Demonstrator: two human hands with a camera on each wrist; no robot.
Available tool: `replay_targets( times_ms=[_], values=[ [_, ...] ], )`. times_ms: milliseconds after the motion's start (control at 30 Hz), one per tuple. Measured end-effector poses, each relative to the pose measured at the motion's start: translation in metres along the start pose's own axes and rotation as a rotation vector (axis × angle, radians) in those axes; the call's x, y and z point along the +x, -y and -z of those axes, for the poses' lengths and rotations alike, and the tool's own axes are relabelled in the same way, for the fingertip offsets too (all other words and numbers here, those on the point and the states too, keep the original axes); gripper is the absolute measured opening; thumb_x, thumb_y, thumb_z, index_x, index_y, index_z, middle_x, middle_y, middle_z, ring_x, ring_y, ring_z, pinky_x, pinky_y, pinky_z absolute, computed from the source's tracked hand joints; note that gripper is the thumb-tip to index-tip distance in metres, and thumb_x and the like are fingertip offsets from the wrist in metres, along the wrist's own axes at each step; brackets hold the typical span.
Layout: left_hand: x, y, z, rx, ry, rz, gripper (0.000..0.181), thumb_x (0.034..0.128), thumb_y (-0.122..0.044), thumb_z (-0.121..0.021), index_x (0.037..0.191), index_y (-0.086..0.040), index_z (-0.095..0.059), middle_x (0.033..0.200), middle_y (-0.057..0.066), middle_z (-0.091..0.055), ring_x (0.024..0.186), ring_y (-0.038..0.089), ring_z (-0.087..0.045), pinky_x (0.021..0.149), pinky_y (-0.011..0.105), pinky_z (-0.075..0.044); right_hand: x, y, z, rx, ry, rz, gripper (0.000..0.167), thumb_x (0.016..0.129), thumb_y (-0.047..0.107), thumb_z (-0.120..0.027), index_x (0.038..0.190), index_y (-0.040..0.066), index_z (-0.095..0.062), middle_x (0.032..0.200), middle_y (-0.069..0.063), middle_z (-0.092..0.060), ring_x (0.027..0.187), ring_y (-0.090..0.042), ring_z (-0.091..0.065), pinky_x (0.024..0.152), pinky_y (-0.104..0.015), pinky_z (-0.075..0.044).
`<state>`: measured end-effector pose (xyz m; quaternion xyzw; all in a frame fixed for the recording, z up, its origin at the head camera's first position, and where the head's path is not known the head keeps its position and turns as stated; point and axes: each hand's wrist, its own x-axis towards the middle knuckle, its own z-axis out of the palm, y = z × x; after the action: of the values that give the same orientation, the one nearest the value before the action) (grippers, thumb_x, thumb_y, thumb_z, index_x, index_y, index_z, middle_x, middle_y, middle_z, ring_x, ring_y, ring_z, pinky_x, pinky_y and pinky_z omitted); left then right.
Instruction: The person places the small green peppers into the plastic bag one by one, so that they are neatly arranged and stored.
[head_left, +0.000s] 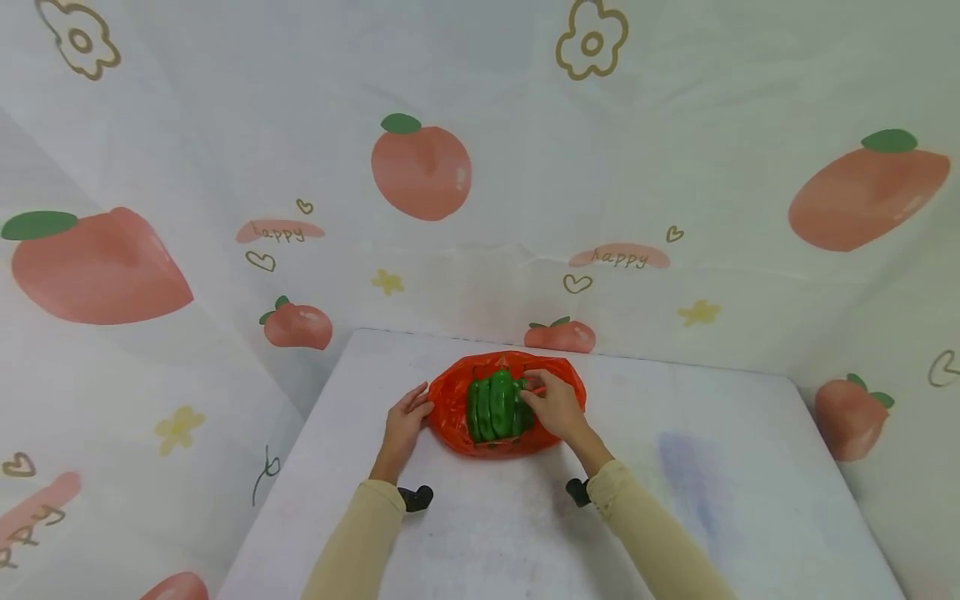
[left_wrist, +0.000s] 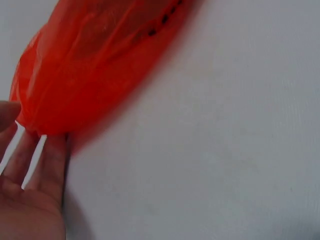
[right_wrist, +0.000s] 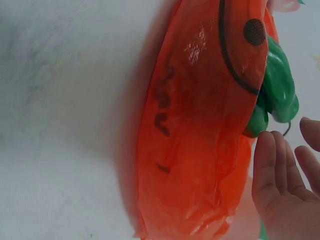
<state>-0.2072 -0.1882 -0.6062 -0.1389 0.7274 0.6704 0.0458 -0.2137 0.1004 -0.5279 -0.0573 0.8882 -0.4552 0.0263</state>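
Observation:
A red plastic bag point(head_left: 450, 421) with dark printing lies spread on the white table. Several glossy green peppers point(head_left: 501, 400) sit side by side in its middle. My left hand point(head_left: 406, 419) is at the bag's left edge, its fingers extended and touching the red plastic point(left_wrist: 95, 75). Over the right end of the peppers reaches my right hand point(head_left: 556, 407). In the right wrist view its fingers point(right_wrist: 267, 162) are fairly straight, with the tips close by a green pepper point(right_wrist: 280, 80) and the thumb held apart. Whether they touch it I cannot tell.
The white table point(head_left: 720, 467) runs back to a pale hanging cloth point(head_left: 510, 183) printed with peaches, hearts and flowers. Dark wrist straps or mounts point(head_left: 416, 498) stick out by both cuffs. A bluish stain point(head_left: 690, 467) marks the table on the right.

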Motion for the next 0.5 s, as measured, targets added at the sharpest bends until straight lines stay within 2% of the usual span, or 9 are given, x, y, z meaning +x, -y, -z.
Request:
replay_targets(
  times_ms=[133, 267, 400, 500],
  values=[
    [0.003, -0.007, -0.001, 0.064, -0.032, 0.003, 0.048, 0.1032, -0.020, -0.057, 0.150, -0.015, -0.052, 0.147, 0.015, -0.059, 0.125, 0.028, -0.064, 0.097, 0.031, -0.061, -0.002, 0.000, 0.004, -0.006, -0.007, 0.014, 0.041, 0.095, 0.015, -0.072, 0.134, 0.004, -0.062, 0.112, -0.011, -0.071, 0.099, -0.027, -0.071, 0.081, -0.037, -0.063],
    [0.004, -0.023, -0.001, 0.179, -0.108, -0.028, 0.047, 0.1035, -0.024, -0.054, 0.149, -0.013, -0.053, 0.144, 0.015, -0.062, 0.129, 0.032, -0.062, 0.108, 0.045, -0.055, -0.002, 0.001, 0.010, -0.021, -0.021, 0.040, 0.042, 0.095, 0.016, -0.072, 0.134, 0.004, -0.062, 0.114, -0.013, -0.071, 0.103, -0.030, -0.070, 0.086, -0.042, -0.063],
    [0.002, -0.043, -0.003, 0.293, -0.179, -0.070, 0.049, 0.1028, -0.030, -0.053, 0.149, -0.012, -0.052, 0.145, 0.015, -0.061, 0.131, 0.036, -0.058, 0.114, 0.053, -0.047, -0.003, 0.001, 0.017, -0.085, -0.075, 0.119, 0.041, 0.095, 0.015, -0.072, 0.132, 0.001, -0.062, 0.117, -0.017, -0.070, 0.107, -0.032, -0.068, 0.095, -0.049, -0.059],
    [0.000, -0.058, -0.003, 0.330, -0.185, -0.102, 0.053, 0.1018, -0.033, -0.054, 0.150, -0.012, -0.049, 0.148, 0.015, -0.058, 0.131, 0.037, -0.056, 0.115, 0.054, -0.045, -0.004, 0.001, 0.023, -0.188, -0.130, 0.190, 0.041, 0.094, 0.016, -0.072, 0.130, -0.001, -0.063, 0.120, -0.019, -0.068, 0.112, -0.034, -0.064, 0.101, -0.052, -0.055]
  ],
)
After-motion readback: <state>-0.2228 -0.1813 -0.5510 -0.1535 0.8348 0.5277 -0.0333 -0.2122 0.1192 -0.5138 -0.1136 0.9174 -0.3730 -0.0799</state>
